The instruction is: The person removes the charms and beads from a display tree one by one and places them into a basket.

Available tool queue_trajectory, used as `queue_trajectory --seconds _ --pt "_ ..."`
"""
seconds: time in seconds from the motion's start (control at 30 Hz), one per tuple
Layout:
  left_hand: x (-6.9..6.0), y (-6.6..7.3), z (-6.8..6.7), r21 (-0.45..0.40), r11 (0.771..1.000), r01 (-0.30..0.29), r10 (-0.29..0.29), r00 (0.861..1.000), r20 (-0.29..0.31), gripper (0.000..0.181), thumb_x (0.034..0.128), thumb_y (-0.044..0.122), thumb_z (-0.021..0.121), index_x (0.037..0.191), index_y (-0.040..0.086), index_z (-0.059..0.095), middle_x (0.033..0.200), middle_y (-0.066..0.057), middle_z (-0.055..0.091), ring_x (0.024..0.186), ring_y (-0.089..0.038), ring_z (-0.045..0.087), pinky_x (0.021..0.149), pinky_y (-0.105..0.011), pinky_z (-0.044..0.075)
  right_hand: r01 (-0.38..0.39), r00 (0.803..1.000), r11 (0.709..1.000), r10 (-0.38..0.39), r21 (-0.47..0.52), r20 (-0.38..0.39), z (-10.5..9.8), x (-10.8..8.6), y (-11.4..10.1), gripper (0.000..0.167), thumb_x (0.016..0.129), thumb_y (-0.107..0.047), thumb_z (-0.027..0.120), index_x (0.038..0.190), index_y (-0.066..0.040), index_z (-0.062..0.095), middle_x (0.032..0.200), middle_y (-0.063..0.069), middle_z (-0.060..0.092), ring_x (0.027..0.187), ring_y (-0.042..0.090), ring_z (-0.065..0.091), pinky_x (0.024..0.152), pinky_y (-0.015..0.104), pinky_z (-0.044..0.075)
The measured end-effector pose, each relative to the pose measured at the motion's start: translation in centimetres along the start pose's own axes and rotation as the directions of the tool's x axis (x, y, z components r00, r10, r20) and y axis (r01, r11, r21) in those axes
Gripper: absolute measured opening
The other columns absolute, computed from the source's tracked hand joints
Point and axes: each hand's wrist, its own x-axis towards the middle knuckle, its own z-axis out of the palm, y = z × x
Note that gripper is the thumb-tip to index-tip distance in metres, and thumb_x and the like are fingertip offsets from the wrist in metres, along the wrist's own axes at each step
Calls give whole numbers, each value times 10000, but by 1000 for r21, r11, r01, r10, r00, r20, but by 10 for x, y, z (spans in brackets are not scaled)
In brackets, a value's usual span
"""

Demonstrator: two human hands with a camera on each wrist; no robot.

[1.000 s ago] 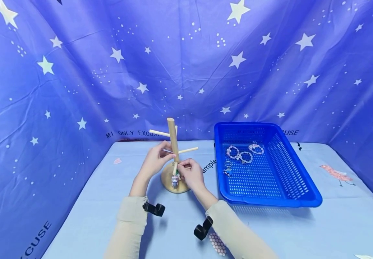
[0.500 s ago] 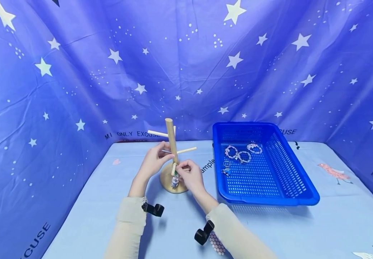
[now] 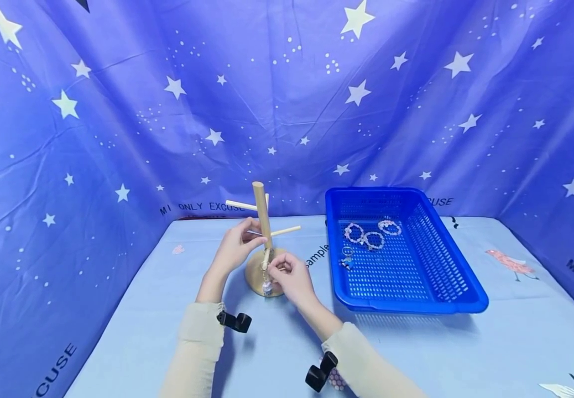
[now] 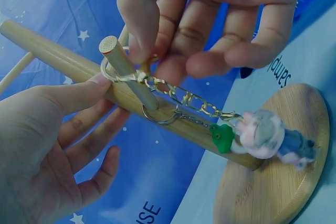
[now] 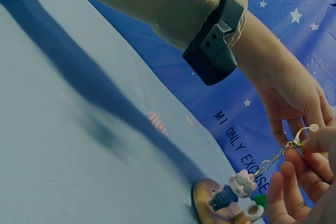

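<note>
A wooden stand (image 3: 262,213) with side pegs stands upright on a round base. My left hand (image 3: 236,243) holds its post between thumb and fingers. With thumb and index finger, my right hand (image 3: 292,279) pinches the clasp end of a gold-chained keychain (image 4: 186,97). The keychain's gold ring loops round the front peg (image 4: 122,59) near its tip. From its chain hangs a pink, white and blue figure (image 4: 262,135). Further in on that peg hangs a second keychain with a green charm (image 4: 222,137), its silver ring by the post; the figure partly hides this charm.
A blue mesh basket (image 3: 411,307) sits to the right on the light blue cloth. Inside it lie several beaded bracelets (image 3: 373,241) and another keychain (image 3: 346,262). Other pegs (image 3: 287,230) jut from the post. Star-patterned curtains (image 3: 287,99) close off the back and sides.
My right hand has moved a little down and toward me, and the keychain's ring now shows near the peg's tip, its figure hanging slightly lower. The left hand stays on the post.
</note>
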Motion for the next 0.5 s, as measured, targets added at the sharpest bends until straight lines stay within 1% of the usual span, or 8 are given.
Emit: queue_trajectory --seconds 0.17,0.3,0.5 --pt "0 1 0 0 1000 13 -13 1000 -2 196 910 84 707 1066 18 608 1103 -200 700 1027 -377 718 976 -468 563 -12 1000 1000 12 11 24 -1 -5 -4 92 872 -21 678 927 38 634 831 162 708 682 136 622 692 420 624" --pt "-1 2 0 21 1000 9 -9 1000 -1 201 912 95 707 1070 23 605 1109 -200 699 1029 -378 718 964 -471 568 -11 999 1000 11 12 49 -2 -10 -7 110 866 -21 682 932 49 629 866 203 710 683 127 614 684 410 622" --pt "-1 2 0 28 1000 8 -8 1000 -2 199 915 94 704 1072 21 605 1114 -205 704 1021 -379 719 957 -464 573 -17 996 1000 16 13 93 -6 -17 -12 116 881 -29 679 938 54 621 913 212 719 704 112 619 697 380 624"
